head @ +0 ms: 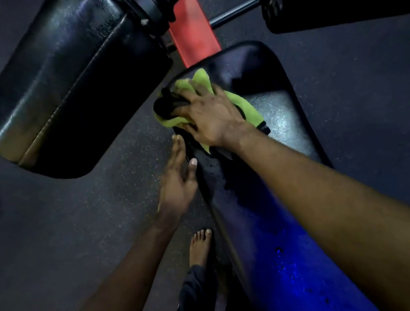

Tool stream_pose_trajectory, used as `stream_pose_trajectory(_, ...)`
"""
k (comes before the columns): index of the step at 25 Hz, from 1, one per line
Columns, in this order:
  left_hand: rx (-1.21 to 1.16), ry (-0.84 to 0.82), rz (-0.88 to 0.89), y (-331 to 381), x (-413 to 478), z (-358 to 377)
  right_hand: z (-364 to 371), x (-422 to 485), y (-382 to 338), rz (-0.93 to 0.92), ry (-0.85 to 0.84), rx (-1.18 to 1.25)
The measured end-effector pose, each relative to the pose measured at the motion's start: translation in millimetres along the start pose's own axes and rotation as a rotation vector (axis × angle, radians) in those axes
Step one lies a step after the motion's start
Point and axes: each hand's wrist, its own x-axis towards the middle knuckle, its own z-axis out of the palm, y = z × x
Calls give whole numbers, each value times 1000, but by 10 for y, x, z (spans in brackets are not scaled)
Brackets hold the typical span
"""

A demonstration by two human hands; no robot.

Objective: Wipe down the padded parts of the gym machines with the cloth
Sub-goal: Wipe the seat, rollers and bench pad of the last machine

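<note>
The right hand (210,114) lies palm down on a green cloth (199,80), fingers spread wide and pressing it flat rather than gripping it. The cloth is bunched on the far end of a long black seat pad (284,119), near the pad's left edge, with a dark patch of fabric showing under the fingertips. The pad's surface looks wet, with droplets along it, and its near stretch is lit blue.

The left hand (177,180) holds nothing. Its fingers are straight and together beside the pad's left edge, the thumb touching that edge just below the cloth.

To the left hangs 1 larger black pad (72,67) on a dark bracket, apart from the seat pad, with a red frame bar (191,32) between the 2. A bare foot (200,246) stands on the dark speckled floor (81,216) beside the seat pad.
</note>
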Motion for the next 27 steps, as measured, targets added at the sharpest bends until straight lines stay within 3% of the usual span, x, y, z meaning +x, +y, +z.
stream_pose_trajectory(4,-12,-26,-115,151,-9,-7,-135,74,316,53,26,82)
stream_pose_trajectory(9,-12,-45,-133,146,1,-59,-196,8,486,412,111,146)
stream_pose_trajectory(12,-50,-53,-118,152,-6,-79,-175,94,312,708,165,181)
stream_pose_trajectory(13,-47,-56,-109,155,-6,-84,-153,170,176,730,169,168)
stream_pose_trajectory(16,-18,-81,-124,151,5,-92,-76,416,-151,480,117,0)
stream_pose_trajectory(18,-6,-84,-135,169,-10,-98,-79,407,-8,257,60,8)
stream_pose_trajectory(19,-11,-82,-132,174,-8,-107,-106,362,173,244,48,61)
stream_pose_trajectory(23,-33,-94,-160,163,23,-136,-265,48,704,549,95,170)
stream_pose_trajectory(27,-46,-77,-182,199,21,-147,-252,-361,499,886,150,236)
